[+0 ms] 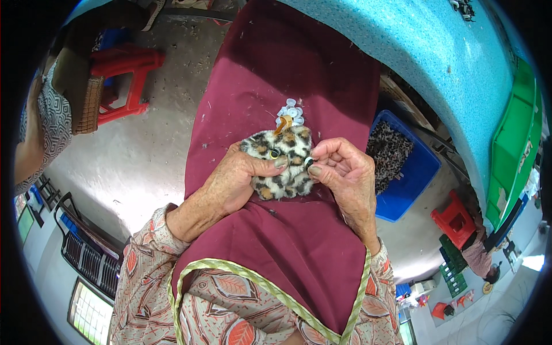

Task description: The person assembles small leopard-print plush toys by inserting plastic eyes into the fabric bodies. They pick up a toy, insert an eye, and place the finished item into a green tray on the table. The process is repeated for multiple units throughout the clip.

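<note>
I see the maroon cloth [241, 98] stretching beneath the spotted plush piece [287, 178], with the blue bin [413, 195] well to the plush's right. From the plush's lower left, the left hand [233, 178] angles in, thumb laid across its front, the other fingers mostly hidden behind; I read that as a firm hold. The right hand [348, 172] curls at the plush's right edge. The plush lies between both hands. Above it I make out pale translucent discs [291, 109]. At its right edge, the right fingers pinch narrowly on a small black-and-white part [309, 162].
</note>
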A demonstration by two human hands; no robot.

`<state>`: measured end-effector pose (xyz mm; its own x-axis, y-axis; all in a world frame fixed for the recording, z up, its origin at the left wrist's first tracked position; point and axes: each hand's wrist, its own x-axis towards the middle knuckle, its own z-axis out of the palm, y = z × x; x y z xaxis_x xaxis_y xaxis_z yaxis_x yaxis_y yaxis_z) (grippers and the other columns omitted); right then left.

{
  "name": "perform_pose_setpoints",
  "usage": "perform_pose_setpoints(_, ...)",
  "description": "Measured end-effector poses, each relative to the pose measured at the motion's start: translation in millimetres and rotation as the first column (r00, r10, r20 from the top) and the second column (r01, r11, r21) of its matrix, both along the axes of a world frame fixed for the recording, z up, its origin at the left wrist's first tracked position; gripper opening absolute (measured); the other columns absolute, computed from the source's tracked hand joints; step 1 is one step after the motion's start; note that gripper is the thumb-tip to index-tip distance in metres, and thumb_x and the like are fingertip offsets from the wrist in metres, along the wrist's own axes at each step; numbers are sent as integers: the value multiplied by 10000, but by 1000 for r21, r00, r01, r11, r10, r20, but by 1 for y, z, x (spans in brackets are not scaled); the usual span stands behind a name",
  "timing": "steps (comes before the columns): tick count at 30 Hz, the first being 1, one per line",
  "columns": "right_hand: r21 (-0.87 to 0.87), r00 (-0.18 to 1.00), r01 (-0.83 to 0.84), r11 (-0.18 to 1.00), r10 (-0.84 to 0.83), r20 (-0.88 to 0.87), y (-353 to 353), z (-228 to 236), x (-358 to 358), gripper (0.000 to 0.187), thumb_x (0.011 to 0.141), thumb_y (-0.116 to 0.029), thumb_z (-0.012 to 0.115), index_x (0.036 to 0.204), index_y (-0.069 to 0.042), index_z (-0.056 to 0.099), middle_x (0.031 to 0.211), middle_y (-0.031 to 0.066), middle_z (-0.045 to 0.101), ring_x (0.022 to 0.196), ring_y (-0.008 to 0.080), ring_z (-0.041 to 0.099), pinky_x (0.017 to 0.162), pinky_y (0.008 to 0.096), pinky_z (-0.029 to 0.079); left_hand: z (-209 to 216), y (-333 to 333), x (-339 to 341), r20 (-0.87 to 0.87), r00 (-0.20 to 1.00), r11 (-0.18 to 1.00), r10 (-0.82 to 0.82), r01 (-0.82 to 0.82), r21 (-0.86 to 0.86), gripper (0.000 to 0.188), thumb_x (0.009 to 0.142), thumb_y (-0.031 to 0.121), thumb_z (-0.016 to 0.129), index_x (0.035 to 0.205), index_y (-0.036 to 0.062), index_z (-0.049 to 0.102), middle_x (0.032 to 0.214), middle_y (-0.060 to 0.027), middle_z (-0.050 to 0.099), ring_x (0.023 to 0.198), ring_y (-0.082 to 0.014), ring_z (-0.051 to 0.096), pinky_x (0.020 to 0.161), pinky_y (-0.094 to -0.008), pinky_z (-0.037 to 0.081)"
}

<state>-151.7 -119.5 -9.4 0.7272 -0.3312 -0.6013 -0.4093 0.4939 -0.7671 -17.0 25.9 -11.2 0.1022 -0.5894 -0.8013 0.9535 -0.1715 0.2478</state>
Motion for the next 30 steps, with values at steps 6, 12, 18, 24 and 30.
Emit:
perform_pose_setpoints(6,-48,999,45,998,-45,0,1,5,0,230,803,75,651,1018,17,594,879,25,621,795,53,591,722,188,501,4,-2,0,8,1000,1000,-21,21,14,349,803,-26,645,1144,-47,578,1035,-123,670,943,-209,656,865,-340,531)
perform_pose_setpoints(12,-36,999,24,999,-23,31,6,4,-1,246,810,64,653,1047,18,602,885,21,624,799,44,585,721,184,491,0,1,0,-59,998,1000,15,-14,16,347,816,-1,650,1153,-40,579,1046,-112,664,971,-202,644,881,-344,522)
perform_pose_setpoints(18,-52,999,47,998,-46,29,5,8,-2,238,813,60,655,1043,17,605,874,15,622,787,41,580,715,181,482,1,-1,-1,-61,998,1000,7,-8,-11,360,824,31,662,1166,-40,575,1060,-114,660,980,-197,639,886,-341,517)
perform_pose_setpoints(24,-50,997,40,998,-36,68,7,10,-3,216,805,60,666,1010,19,608,867,17,626,775,44,581,703,182,482,2,-3,0,-34,999,999,3,-4,-36,369,822,41,671,1171,-35,576,1065,-115,660,976,-189,637,872,-323,517)
perform_pose_setpoints(30,-151,1000,-23,988,23,0,8,10,0,201,785,68,677,968,14,613,811,24,637,720,46,588,661,192,493,1,-2,-4,102,993,998,-55,54,11,315,803,38,696,1101,-32,623,972,-98,684,862,-154,650,776,-283,531)
